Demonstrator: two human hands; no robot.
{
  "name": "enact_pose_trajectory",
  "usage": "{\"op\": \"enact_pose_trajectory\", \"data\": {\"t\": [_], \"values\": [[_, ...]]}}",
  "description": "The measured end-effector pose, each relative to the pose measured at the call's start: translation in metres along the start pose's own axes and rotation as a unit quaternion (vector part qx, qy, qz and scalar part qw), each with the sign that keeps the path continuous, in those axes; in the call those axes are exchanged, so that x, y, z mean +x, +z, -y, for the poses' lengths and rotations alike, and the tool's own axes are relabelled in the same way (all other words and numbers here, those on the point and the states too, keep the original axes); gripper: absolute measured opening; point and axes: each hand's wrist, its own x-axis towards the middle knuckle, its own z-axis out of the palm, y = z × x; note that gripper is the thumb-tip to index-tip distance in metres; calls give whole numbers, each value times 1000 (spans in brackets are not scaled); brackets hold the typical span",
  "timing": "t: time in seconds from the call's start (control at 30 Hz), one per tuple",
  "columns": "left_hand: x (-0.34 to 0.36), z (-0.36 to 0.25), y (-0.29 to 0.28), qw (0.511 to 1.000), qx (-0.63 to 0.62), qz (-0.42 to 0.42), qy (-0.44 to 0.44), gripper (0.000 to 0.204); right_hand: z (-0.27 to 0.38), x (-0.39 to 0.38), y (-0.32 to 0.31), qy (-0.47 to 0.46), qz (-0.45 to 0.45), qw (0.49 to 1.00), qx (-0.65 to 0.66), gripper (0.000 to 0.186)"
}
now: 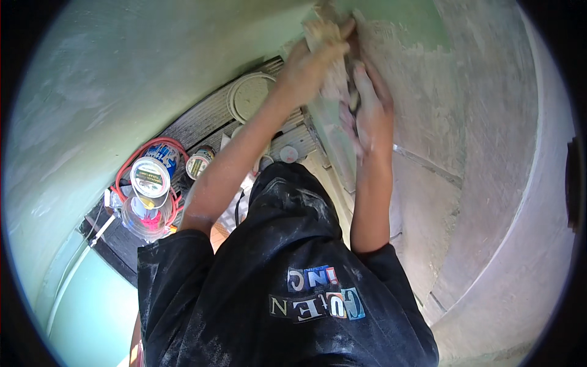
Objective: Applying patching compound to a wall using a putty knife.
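Note:
Both my arms reach up toward a pale green wall with grey-white putty smeared over it. My right hand (pixel 373 113) is closed, its thumb up along a flat, putty-smeared tool (pixel 334 79) whose exact kind I cannot make out. Whitish putty coats that tool and my right fingers. My left hand (pixel 306 70) is right beside it, at the tool's far end. Motion smears its fingers, so their grip and anything in them stay unclear. A yellowish, blurred patch shows at the fingertips. Above the hands, the putty ends in a ragged edge against bare green paint (pixel 409 21).
At left, a dark slatted wooden platform (pixel 195 116) carries a round white lid or bucket (pixel 249 96), a printed tub (pixel 150 177), a small jar (pixel 199 163), a looped red hose (pixel 136 153) and a clear container (pixel 143 220). A white pipe (pixel 79 260) runs along the wall. Curved plastered wall (pixel 489 153) rises at right.

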Motion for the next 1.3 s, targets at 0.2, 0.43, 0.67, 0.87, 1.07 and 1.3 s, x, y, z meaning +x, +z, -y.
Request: {"op": "enact_pose_trajectory", "data": {"t": [0.2, 0.43, 0.67, 0.87, 1.07, 1.3], "values": [[-15, 5, 9, 994, 76, 13, 71, 58, -17, -15, -9, -4, -23, 1000, -5, 51], [-6, -9, -3, 994, -87, 31, -64, 57, 4, -10, 9, 45, 19, 999, 20, 52], [-5, 20, 2, 994, 41, 37, 96, 54, -10, -18, -2, 23, -16, 1000, 12, 51], [-5, 0, -5, 986, 88, 7, 140, 54, -10, -10, 8, 33, 14, 999, 32, 48], [-18, -12, 9, 999, 18, -28, -10, 51, -1, -17, 16, 16, -40, 999, 13, 51], [-21, -3, 1, 987, 88, 57, 121, 60, -14, -16, 1, 9, -6, 1000, -4, 52]]}}
